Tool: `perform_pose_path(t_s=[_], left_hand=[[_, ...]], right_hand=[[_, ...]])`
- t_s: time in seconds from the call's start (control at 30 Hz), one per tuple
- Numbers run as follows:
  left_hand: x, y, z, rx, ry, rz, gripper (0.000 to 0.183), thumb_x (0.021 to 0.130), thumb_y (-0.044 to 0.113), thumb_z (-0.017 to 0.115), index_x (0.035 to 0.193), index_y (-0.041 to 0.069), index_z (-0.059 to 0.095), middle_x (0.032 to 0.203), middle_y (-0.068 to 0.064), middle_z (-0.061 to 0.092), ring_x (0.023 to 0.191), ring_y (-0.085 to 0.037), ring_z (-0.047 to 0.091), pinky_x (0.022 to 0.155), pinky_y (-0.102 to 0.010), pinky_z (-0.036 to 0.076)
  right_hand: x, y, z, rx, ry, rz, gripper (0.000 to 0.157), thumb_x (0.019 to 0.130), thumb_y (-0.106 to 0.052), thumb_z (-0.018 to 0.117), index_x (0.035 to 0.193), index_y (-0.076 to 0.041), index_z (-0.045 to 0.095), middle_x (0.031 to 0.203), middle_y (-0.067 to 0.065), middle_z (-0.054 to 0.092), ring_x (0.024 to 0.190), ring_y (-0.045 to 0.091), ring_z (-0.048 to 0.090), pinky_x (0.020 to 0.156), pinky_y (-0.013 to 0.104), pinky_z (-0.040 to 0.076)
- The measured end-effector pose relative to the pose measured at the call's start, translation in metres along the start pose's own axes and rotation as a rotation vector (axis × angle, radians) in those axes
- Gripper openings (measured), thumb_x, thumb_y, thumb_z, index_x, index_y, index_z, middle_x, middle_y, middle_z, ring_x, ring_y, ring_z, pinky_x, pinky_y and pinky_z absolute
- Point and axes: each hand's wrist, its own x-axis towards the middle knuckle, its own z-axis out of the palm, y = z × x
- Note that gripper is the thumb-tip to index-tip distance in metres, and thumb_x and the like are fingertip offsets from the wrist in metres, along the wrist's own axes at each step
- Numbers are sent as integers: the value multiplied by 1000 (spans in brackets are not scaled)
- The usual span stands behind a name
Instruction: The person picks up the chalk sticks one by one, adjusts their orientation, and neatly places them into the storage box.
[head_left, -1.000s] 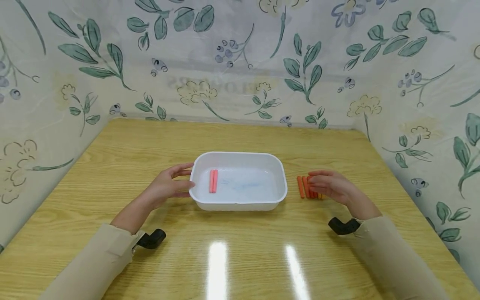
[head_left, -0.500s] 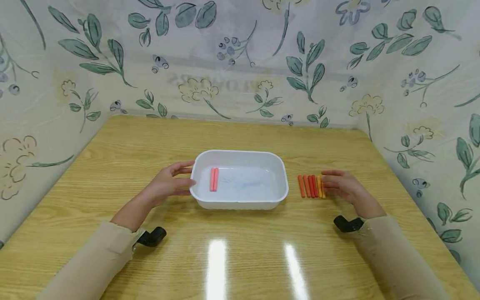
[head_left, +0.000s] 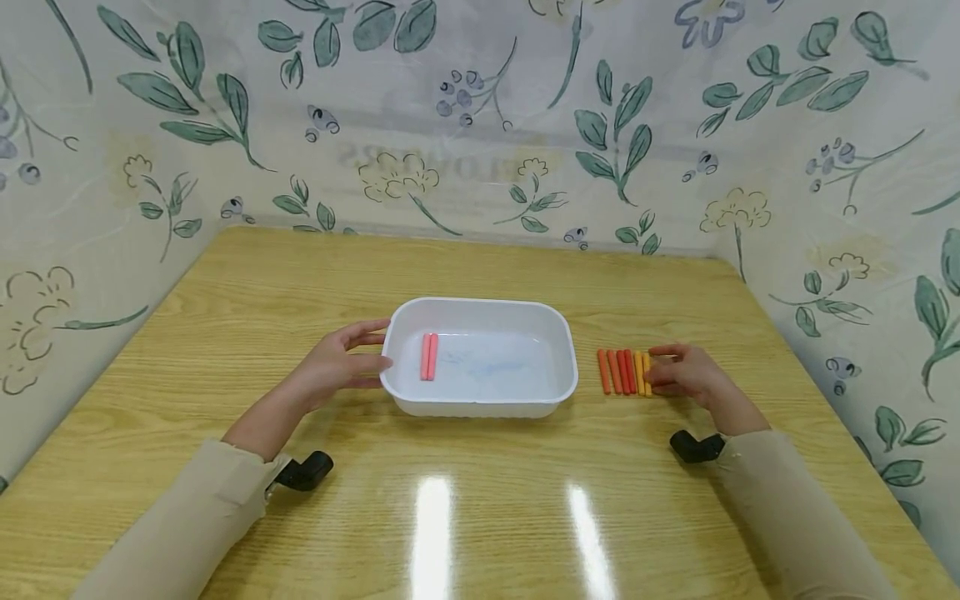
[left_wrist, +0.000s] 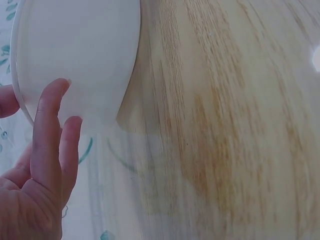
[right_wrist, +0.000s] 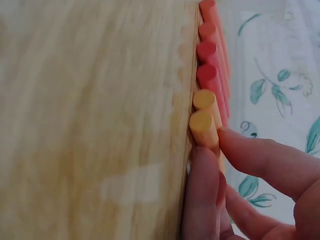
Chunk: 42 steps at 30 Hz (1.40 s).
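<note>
A white rectangular plastic tub [head_left: 480, 410] rests on the table with two pink sticks [head_left: 428, 357] lying side by side in it. My left hand [head_left: 330, 364] is at the tub's left end, its fairly straight fingers against the outer wall [left_wrist: 90, 65] and one fingertip at the rim. Right of the tub, several round sticks lie in a row: orange [head_left: 603, 372], red [head_left: 627, 372] and yellow. At the row's right end, my right hand [head_left: 693, 377] pinches the outermost yellow stick [right_wrist: 204, 126] between thumb and finger. Another yellow stick [right_wrist: 204, 101] lies right beside it.
The wood-grain table [head_left: 480, 275] is shiny, with bright reflections near its front. White fabric printed with flowers and leaves [head_left: 465, 125] hangs behind it and along both sides. A black wrist mount [head_left: 696, 447] juts out below the right hand, another [head_left: 303, 472] below the left.
My right hand has moved right from over the red sticks to the end of the row, and its fingers have closed in on the yellow stick. The left hand has stayed at the tub.
</note>
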Motion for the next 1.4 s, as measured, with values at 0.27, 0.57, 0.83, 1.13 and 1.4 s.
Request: perform_pose_path(t_s=[0.27, 0.57, 0.83, 1.13, 1.4], left_hand=[[1, -1, -1, 11, 10, 14, 68, 86, 6, 65, 145, 3, 29, 138, -25, 30, 101, -29, 56, 81, -44, 54], [0, -2, -1, 4, 4, 8, 69, 87, 3, 63, 146, 3, 27, 140, -26, 29, 109, -37, 51, 83, -44, 53], [-1, 0, 0, -1, 6, 7, 68, 88, 2, 61, 146, 3, 26, 140, -25, 28, 109, -38, 51, 82, -43, 54], [0, -1, 0, 7, 7, 12, 68, 87, 3, 62, 145, 3, 27, 140, -25, 30, 109, -38, 51, 81, -43, 54], [0, -3, -2, -8, 4, 17, 67, 88, 2, 61, 145, 3, 27, 139, -26, 30, 109, -38, 51, 81, -42, 54]], right_hand=[[2, -1, 1, 1, -7, 26, 63, 88, 1, 60, 139, 10, 25, 114, 19, 45, 76, 10, 62, 74, 29, 57], [0, 0, 2, 37, 37, -39, 65, 87, 5, 59, 141, 8, 24, 118, 21, 43, 78, 8, 60, 74, 28, 56], [-3, -6, 7, 220, 71, -78, 67, 89, 2, 58, 145, 2, 21, 116, 13, 42, 82, 8, 60, 81, 27, 54], [-6, -24, 23, 371, 18, -91, 66, 89, 1, 60, 144, -1, 23, 120, 16, 39, 83, 11, 63, 81, 26, 54], [-1, -40, 33, 432, -4, -100, 58, 90, 4, 55, 140, -2, 25, 108, 10, 46, 80, 13, 62, 76, 25, 55]])
